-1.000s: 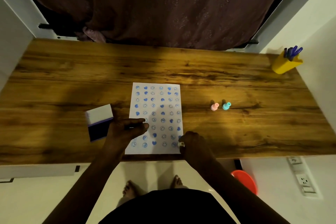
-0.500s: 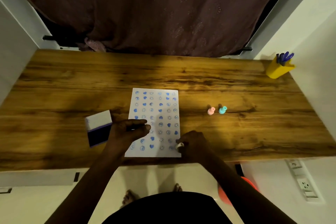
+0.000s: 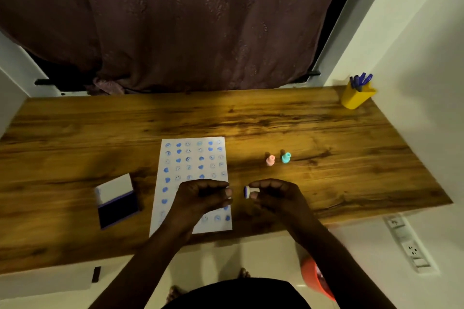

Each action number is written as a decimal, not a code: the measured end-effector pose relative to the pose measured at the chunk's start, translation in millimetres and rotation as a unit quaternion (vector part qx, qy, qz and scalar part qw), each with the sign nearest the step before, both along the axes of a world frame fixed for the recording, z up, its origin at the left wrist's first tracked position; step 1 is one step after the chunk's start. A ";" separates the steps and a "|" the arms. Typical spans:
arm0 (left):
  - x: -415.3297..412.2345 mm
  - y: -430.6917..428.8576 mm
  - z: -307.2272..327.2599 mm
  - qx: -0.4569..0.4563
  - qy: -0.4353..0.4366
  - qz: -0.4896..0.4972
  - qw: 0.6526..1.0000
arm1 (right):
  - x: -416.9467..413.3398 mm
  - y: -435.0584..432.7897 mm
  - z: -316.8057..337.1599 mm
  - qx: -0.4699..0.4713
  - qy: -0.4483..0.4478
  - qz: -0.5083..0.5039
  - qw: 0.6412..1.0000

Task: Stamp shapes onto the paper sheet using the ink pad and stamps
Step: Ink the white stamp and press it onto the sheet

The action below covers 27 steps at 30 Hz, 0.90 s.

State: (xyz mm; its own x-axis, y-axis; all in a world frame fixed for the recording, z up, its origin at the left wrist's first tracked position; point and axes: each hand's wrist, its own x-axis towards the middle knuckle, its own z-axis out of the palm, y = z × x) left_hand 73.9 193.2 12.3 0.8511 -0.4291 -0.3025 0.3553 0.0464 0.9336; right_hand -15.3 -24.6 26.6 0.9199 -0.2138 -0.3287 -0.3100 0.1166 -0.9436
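Two hands meet above the wooden surface (image 3: 326,133). Leftmost lies the open ink pad (image 3: 118,208), dark and flat, nearest the left hand (image 3: 200,198), which hovers curled over the printed paper sheet (image 3: 193,158), apparently empty. The right hand (image 3: 276,195) pinches a small stamp (image 3: 249,192), axis sideways, inked face leftward.

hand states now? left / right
Left hand: fingers curled above the paper sheet; something small and pale at the fingertips, cannot tell what.
Right hand: closed on a small stamp, inked face pointing left.
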 end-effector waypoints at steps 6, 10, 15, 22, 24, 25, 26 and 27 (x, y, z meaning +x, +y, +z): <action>-6.4 -39.5 8.7 -0.015 0.002 -0.048 0.999 | -3.6 -15.4 6.1 -0.035 -0.048 0.013 0.998; -6.8 -57.8 4.0 -0.025 -0.001 -0.055 0.998 | -5.3 -35.9 3.6 -0.052 -0.083 0.015 0.995; -9.3 -76.4 -4.9 0.011 -0.029 -0.056 0.998 | -4.4 -59.0 -4.6 -0.109 -0.110 0.036 0.987; -12.4 -99.0 -5.6 0.026 -0.043 -0.073 0.996 | -3.0 -91.7 -11.7 -0.085 -0.123 0.087 0.985; -11.5 -104.5 -6.4 0.049 -0.053 -0.081 0.994 | -3.0 -100.3 -14.0 -0.080 -0.111 0.104 0.985; -11.4 -107.1 -6.1 0.061 -0.062 -0.084 0.993 | -2.9 -103.7 -15.3 -0.082 -0.109 0.111 0.984; -11.4 -109.7 -6.8 0.070 -0.067 -0.090 0.991 | -2.7 -107.2 -17.0 -0.082 -0.107 0.116 0.984; -11.0 -112.2 -6.2 0.077 -0.064 -0.096 0.990 | -2.5 -110.5 -18.8 -0.082 -0.101 0.120 0.984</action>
